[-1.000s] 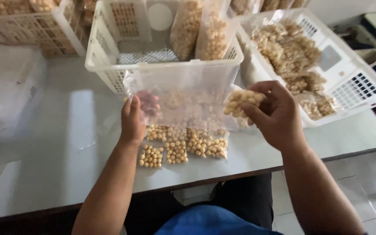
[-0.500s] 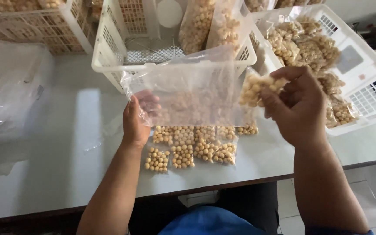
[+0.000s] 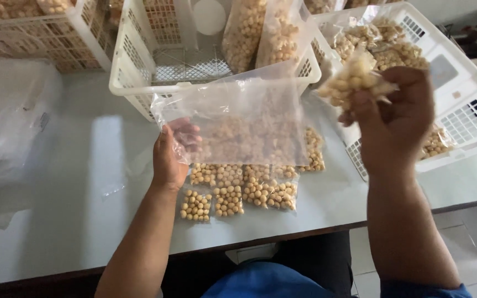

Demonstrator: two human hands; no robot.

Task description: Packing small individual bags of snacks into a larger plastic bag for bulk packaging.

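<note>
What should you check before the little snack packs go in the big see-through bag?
1. Left hand grips the big clear bag: ok.
2. Bag mouth open: cannot tell.
3. Right hand holds small packs: ok.
4. Packs are above the bag's top edge: not ok, they are off to its right.
5. More packs on table below the bag: ok.
</note>
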